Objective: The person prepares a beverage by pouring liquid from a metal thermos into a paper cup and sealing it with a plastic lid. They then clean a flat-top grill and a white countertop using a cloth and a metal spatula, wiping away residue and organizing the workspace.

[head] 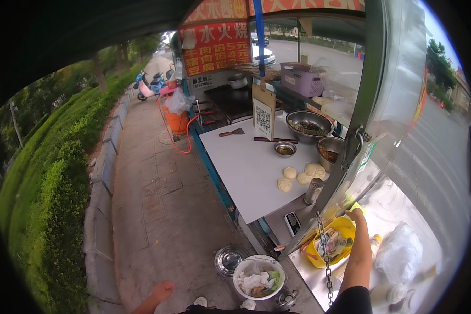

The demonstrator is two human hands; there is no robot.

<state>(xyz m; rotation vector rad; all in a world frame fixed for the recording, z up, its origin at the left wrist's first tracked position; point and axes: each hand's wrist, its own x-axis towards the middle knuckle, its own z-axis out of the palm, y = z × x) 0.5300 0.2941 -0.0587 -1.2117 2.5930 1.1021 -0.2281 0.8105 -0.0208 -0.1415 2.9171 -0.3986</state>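
My right hand [355, 214] reaches over the metal counter and touches a yellow-green item [357, 206]; whether the fingers grip it cannot be made out. Just below that hand is a yellow plastic bucket [320, 261] with banknotes [333, 243] inside. A steel chain [326, 255] hangs in front of the bucket. My left hand [163, 291] hangs low over the pavement, fingers curled, with nothing visible in it. Pale dough balls [285, 185] rest on the white work board [235, 168], near a steel shaker [314, 191].
Steel bowls of filling [309, 127] stand at the board's back right. A metal scraper [235, 132] and a dark rod [274, 139] lie nearby. By my feet are a waste bucket [239, 288] and a steel lid [229, 260]. A metal post [349, 157] separates board and counter. An orange gas cylinder [177, 119] stands ahead.
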